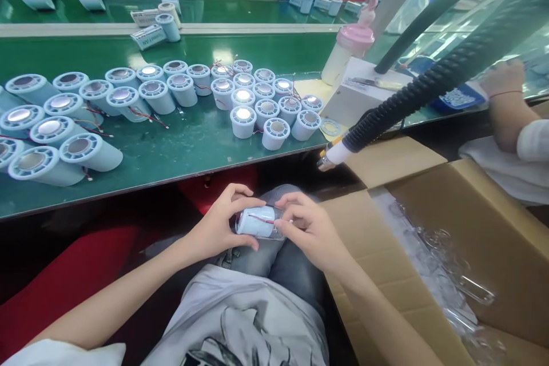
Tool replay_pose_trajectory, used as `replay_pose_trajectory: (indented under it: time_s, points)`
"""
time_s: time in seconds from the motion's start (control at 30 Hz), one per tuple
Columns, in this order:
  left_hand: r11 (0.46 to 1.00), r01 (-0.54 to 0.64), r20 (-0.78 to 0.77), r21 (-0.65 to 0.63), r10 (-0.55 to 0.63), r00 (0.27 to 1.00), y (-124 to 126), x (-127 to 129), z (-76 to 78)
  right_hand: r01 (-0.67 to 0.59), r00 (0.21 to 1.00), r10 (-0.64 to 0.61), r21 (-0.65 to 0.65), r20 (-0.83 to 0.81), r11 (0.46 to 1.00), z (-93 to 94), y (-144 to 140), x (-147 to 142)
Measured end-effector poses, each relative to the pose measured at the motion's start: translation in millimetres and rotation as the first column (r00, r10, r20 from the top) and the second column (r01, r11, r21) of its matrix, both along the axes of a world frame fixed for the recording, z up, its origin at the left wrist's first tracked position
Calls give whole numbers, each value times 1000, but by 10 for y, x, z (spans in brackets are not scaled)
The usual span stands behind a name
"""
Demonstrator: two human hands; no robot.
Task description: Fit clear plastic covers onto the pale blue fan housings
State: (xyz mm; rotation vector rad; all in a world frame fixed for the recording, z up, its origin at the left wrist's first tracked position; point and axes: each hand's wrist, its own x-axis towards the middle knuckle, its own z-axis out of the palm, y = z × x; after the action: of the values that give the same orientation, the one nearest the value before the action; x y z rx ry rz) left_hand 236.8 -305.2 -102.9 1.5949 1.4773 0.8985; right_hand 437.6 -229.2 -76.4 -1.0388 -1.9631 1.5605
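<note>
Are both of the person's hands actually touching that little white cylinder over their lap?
Touching. The head view shows the left hand wrapped around one end of the white cylinder, while the right hand pinches its other end, fingers pressed directly against it.

You are sitting before the long green workbench, holding one part over your lap.

Your left hand and right hand are sharing the small pale-blue plastic cylinder; rows of matching pale-blue cylinders are standing behind on the bench, the open brown cardboard box is sitting at your right, and the black ribbed hose is hanging above it.
</note>
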Motion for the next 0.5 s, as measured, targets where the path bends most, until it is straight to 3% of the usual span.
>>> replay_pose_trajectory:
  time_s: [0.13,0.2,0.27,0.37,0.43,0.5]
  points:
    - [971,130,284,-201,-69,956,-32,4,-30,51,992,-72,-208,-99,977,-41,77,27]
    - [951,147,400,-271,-28,916,-53,26,-1,40,979,-96,-293,-178,955,-59,94,52]
    - [947,123,469,-297,32,882,-75,52,41,-26,970,-46,-287,-241,958,-71,88,90]
    - [937,97,579,-335,124,806,-109,78,100,-177,965,184,56,-187,983,-87,48,166]
    - [919,121,630,-374,156,760,-133,81,125,-235,958,273,300,-90,925,-103,17,213]
    - [905,154,636,-396,149,757,-153,72,143,-240,955,290,397,-69,886,-118,-10,245]
